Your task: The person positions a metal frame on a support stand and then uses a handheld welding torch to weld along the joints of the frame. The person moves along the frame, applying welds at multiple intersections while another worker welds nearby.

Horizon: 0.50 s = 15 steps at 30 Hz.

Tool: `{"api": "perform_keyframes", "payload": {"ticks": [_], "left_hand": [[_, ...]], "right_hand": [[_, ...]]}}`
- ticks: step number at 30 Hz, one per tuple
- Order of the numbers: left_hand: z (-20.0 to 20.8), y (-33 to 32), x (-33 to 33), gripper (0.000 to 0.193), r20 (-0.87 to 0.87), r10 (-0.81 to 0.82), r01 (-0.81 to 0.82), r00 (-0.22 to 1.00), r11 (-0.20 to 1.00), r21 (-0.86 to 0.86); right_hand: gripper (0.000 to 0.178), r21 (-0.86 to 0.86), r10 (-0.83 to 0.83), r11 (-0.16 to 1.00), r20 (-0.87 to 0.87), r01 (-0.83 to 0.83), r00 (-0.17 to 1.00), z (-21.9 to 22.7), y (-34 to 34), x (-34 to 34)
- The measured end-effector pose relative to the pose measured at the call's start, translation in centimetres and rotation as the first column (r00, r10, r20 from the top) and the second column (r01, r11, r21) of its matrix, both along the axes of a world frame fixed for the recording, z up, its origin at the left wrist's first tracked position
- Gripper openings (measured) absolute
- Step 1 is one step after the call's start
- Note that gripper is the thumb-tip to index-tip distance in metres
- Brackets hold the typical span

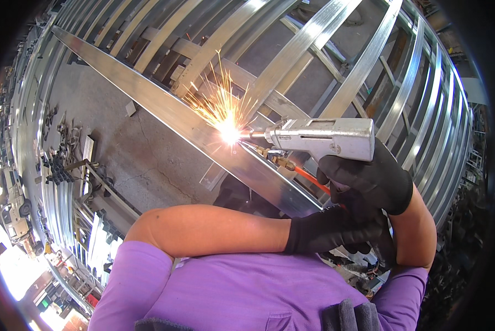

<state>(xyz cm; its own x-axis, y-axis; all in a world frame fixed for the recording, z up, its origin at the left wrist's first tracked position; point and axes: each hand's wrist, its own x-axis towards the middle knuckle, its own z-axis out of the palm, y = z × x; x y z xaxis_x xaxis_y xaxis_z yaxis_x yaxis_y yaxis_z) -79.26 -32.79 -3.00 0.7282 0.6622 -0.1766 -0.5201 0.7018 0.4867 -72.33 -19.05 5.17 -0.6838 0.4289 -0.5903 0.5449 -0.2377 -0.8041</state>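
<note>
A silver pistol-shaped welding gun (322,138) points left, gripped from below by my right hand (369,174) in a black glove. At its copper-coloured nozzle a white glare (229,134) throws orange sparks up and left, hiding the spot on the metal beneath. This glare sits on a long flat metal bar (165,113), which runs diagonally across the frame. Under the nozzle lies a brass fitting (280,160) with an orange hose (312,179). My left hand (349,226), black-gloved, reaches across my body below the right wrist. Its fingers are curled; what they hold is hidden.
Several parallel metal slats (313,38) form a large frame beyond the bar. On the left stand stacked metal profiles (57,204) and scraps on the concrete floor (148,160). Grey glove fingers (349,317) show at the bottom edge against my purple shirt.
</note>
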Motion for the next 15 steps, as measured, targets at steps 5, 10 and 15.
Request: {"api": "perform_keyframes", "payload": {"ticks": [5,10,15], "left_hand": [[0.27,-0.33,0.37,0.048,0.009,0.062,-0.062,0.998,0.996,0.067],[0.12,-0.43,0.60,0.051,-0.013,0.067,-0.065,0.998,0.995,0.078],[0.05,-0.49,0.75,0.053,-0.018,0.016,-0.015,1.000,0.998,0.065]], "right_hand": [[0.030,-0.024,-0.052,0.998,0.020,0.053,0.998,0.10,-0.40,0.25],[0.031,-0.082,-0.075,0.994,0.047,0.078,0.996,0.27,-0.48,0.54],[0.032,-0.116,-0.049,0.992,0.037,0.053,0.998,-0.06,-0.39,0.90]]}}
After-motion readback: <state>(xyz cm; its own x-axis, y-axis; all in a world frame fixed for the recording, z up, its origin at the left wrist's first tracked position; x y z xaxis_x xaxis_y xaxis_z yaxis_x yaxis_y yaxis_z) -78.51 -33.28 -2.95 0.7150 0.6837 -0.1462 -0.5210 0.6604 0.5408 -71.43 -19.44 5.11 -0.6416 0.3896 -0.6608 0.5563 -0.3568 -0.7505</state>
